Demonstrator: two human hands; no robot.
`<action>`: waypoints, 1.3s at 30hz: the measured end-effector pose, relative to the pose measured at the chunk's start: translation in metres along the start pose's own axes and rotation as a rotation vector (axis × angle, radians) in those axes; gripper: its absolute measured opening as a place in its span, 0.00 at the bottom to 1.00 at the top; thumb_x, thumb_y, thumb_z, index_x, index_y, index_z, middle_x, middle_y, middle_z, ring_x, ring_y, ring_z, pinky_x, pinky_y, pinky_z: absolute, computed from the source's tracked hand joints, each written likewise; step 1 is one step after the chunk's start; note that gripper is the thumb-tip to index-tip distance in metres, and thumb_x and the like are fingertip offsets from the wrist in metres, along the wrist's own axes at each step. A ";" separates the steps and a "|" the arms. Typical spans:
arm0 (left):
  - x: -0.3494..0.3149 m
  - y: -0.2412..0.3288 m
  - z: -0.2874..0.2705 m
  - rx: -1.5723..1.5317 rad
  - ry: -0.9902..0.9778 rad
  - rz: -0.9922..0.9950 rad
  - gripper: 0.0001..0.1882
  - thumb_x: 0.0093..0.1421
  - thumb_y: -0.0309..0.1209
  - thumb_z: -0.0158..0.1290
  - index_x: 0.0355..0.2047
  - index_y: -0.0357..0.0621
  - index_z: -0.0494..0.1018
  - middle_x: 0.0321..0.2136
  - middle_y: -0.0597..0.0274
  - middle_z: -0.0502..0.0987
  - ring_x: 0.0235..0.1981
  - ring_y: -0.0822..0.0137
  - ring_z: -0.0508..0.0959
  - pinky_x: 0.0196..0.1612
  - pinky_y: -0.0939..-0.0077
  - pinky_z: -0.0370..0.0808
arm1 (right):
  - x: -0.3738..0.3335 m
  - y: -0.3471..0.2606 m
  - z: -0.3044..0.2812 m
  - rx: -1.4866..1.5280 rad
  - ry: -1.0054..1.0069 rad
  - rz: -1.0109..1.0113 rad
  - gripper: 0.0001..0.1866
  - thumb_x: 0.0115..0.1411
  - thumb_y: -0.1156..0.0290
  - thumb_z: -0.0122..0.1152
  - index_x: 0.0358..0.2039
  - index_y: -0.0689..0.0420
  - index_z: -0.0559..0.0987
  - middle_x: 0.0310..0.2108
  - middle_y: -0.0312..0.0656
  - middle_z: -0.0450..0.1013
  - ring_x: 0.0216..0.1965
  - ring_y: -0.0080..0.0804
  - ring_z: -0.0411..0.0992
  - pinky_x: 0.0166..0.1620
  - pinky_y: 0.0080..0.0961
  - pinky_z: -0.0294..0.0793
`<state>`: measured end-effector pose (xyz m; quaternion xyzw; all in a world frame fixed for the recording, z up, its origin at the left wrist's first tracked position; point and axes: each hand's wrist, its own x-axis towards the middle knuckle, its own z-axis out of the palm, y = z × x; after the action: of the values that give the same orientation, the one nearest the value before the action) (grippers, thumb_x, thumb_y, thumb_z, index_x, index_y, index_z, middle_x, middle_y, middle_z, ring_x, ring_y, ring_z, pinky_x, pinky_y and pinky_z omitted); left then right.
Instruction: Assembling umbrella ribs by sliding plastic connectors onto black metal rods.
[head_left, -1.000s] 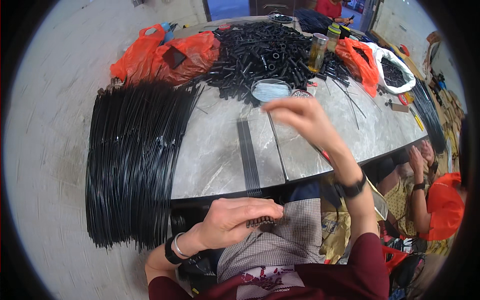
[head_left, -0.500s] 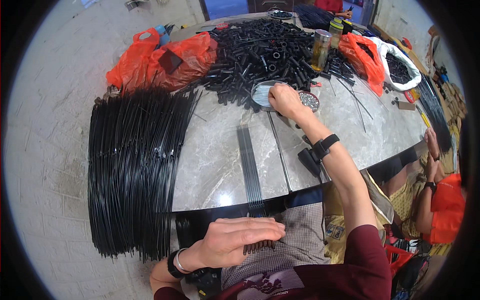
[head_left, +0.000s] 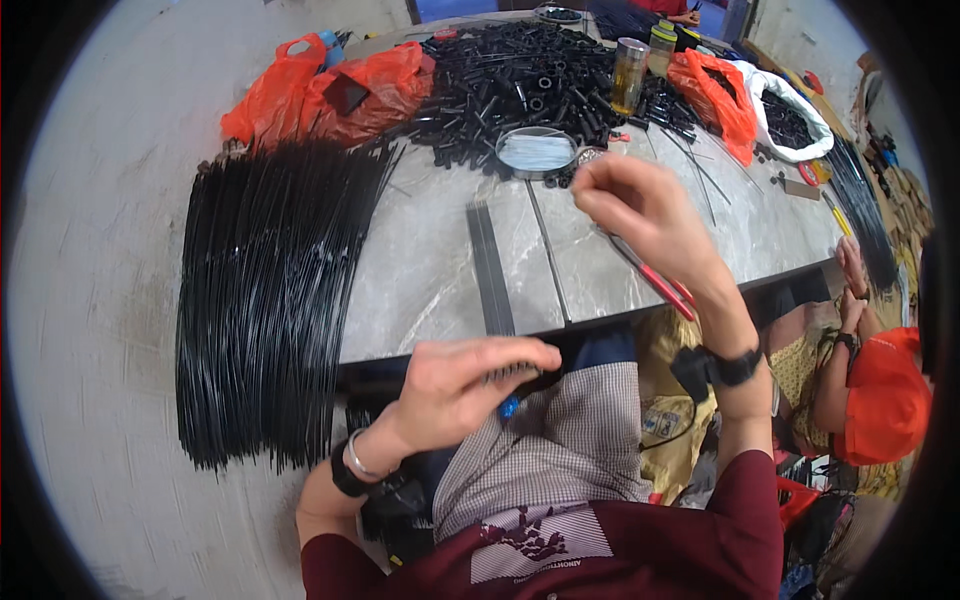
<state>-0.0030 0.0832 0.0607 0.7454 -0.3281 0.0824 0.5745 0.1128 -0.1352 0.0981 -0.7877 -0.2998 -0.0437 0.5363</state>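
My left hand (head_left: pixel 462 385) is closed on a flat row of thin black rods (head_left: pixel 489 265). Their near ends show as a dark row under its fingers, and their far part lies on the grey stone-look table (head_left: pixel 415 260). My right hand (head_left: pixel 645 205) is raised above the table on the right, thumb and fingers curled together; what it pinches, if anything, is too small to make out. Beyond it stands a round dish (head_left: pixel 537 152) of thin whitish pieces. Under its wrist lies a tool with red handles (head_left: pixel 665 288), partly hidden.
A thick sheaf of black rods (head_left: pixel 270 310) hangs over the table's left edge. At the back are a heap of black tubular parts (head_left: pixel 520 85), orange bags (head_left: pixel 375 90), a glass bottle (head_left: pixel 628 80) and a white bag (head_left: pixel 800 140). Another person (head_left: pixel 880 390) sits at right.
My right hand has left the dish of whitish pieces and come back toward me, to the right. The red-handled tool has come into sight. My left hand still holds the rods.
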 end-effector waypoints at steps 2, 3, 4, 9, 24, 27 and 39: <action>0.002 0.001 0.004 -0.009 0.018 -0.011 0.10 0.55 0.18 0.53 0.38 0.36 0.76 0.34 0.54 0.81 0.34 0.65 0.82 0.38 0.77 0.78 | -0.034 -0.032 -0.004 -0.089 0.013 -0.122 0.03 0.55 0.78 0.58 0.29 0.64 0.74 0.24 0.37 0.71 0.26 0.23 0.70 0.31 0.21 0.69; 0.003 0.000 0.005 -0.016 0.029 -0.024 0.10 0.56 0.18 0.53 0.39 0.36 0.76 0.33 0.55 0.81 0.34 0.67 0.82 0.37 0.78 0.77 | -0.047 -0.043 -0.005 -0.157 -0.001 -0.187 0.03 0.54 0.79 0.59 0.29 0.63 0.75 0.25 0.39 0.71 0.26 0.25 0.71 0.32 0.22 0.70; 0.003 0.000 0.005 0.008 0.016 -0.029 0.09 0.57 0.19 0.52 0.39 0.35 0.76 0.34 0.55 0.81 0.36 0.68 0.81 0.39 0.79 0.77 | -0.057 -0.052 -0.004 -0.237 -0.008 -0.303 0.05 0.50 0.80 0.61 0.29 0.62 0.75 0.26 0.41 0.71 0.29 0.32 0.70 0.32 0.25 0.69; -0.002 -0.004 0.014 -0.096 0.062 0.026 0.10 0.58 0.18 0.51 0.40 0.34 0.75 0.35 0.54 0.81 0.38 0.65 0.81 0.43 0.77 0.77 | -0.090 -0.076 0.009 -0.427 0.070 -0.413 0.10 0.44 0.84 0.60 0.30 0.59 0.77 0.27 0.40 0.67 0.31 0.38 0.66 0.31 0.29 0.67; -0.007 -0.003 0.013 -0.073 0.076 0.063 0.10 0.58 0.18 0.51 0.41 0.35 0.75 0.35 0.53 0.81 0.38 0.64 0.81 0.43 0.75 0.78 | -0.094 -0.079 0.019 -0.464 0.026 -0.445 0.16 0.41 0.85 0.60 0.32 0.56 0.79 0.27 0.39 0.65 0.31 0.36 0.65 0.30 0.28 0.67; -0.007 -0.001 0.012 -0.054 0.073 0.072 0.11 0.58 0.18 0.52 0.41 0.36 0.75 0.35 0.53 0.81 0.39 0.65 0.81 0.43 0.76 0.78 | -0.093 -0.079 0.019 -0.449 0.038 -0.454 0.15 0.44 0.85 0.60 0.34 0.56 0.80 0.27 0.39 0.68 0.29 0.35 0.67 0.30 0.27 0.66; -0.010 0.000 0.014 0.041 0.047 0.081 0.14 0.56 0.18 0.54 0.43 0.38 0.75 0.35 0.55 0.81 0.36 0.67 0.81 0.40 0.78 0.78 | -0.097 -0.081 0.025 -0.485 0.059 -0.433 0.14 0.41 0.82 0.62 0.32 0.58 0.79 0.27 0.39 0.67 0.29 0.36 0.68 0.30 0.29 0.68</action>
<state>-0.0138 0.0747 0.0510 0.7410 -0.3427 0.1296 0.5628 -0.0144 -0.1352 0.1159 -0.8088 -0.4257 -0.2496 0.3198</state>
